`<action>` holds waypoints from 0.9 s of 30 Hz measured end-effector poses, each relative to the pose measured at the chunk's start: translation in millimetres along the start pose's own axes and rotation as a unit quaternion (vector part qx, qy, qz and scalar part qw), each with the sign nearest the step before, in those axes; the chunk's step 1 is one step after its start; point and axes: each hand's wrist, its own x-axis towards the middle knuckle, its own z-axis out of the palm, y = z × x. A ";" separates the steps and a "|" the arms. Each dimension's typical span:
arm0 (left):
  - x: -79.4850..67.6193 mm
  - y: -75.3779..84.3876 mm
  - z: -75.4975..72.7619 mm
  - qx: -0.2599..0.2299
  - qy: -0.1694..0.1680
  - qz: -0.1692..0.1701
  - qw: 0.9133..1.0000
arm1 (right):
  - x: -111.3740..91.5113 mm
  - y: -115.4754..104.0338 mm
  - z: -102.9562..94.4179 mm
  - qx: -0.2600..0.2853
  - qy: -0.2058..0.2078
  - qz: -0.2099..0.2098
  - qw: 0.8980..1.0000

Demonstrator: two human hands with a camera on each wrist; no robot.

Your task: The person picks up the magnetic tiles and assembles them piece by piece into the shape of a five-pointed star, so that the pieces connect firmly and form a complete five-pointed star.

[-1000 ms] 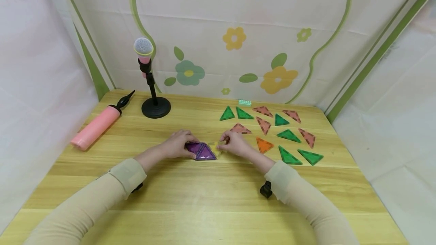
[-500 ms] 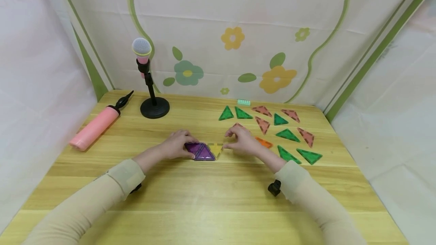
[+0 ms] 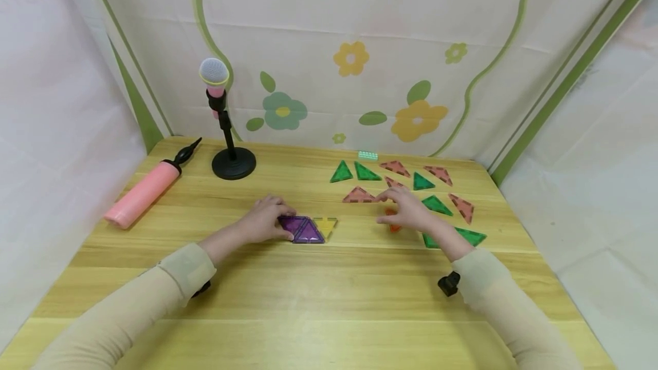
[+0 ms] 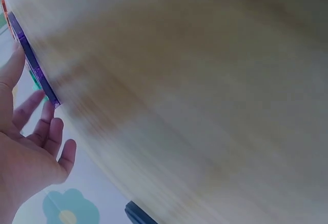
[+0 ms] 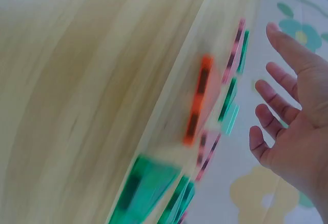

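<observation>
On the table, two purple triangular magnetic tiles [image 3: 309,232] and a yellow triangular tile [image 3: 326,227] lie edge to edge in a row. My left hand [image 3: 264,220] holds the leftmost purple tile [image 4: 35,62], thumb on the near side and fingers at the far side, partly covering it. Farther right, my right hand [image 3: 408,210] is over an orange triangular tile [image 3: 393,220] and hides part of it. Its fingers are spread and hold nothing; the right wrist view shows this hand [image 5: 294,106] apart from the orange tile [image 5: 199,101].
Several green tiles [image 3: 367,172] and pink tiles [image 3: 360,194] lie scattered at the right. A small mint brick [image 3: 368,155] is by the back edge. At left stand a microphone on a black stand [image 3: 233,163] and a pink hand pump [image 3: 145,194] lying down.
My right hand has let go of the yellow tile and moved right to the orange tile. The yellow tile stays against the purple ones. My left hand has stayed put.
</observation>
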 end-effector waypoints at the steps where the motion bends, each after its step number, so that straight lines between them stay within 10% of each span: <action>1: -0.6 -0.7 0.0 0.001 0.005 -0.005 1.000 | -2.6 3.6 -1.3 -0.005 -0.002 0.002 1.000; 17: -14.5 4.0 5.6 -0.027 0.059 -0.130 0.989 | -18.4 51.4 1.4 -0.014 -0.064 0.033 0.997; 27: -14.2 5.4 10.4 -0.015 0.062 -0.142 0.988 | -13.2 58.0 -0.9 0.011 -0.116 0.028 0.993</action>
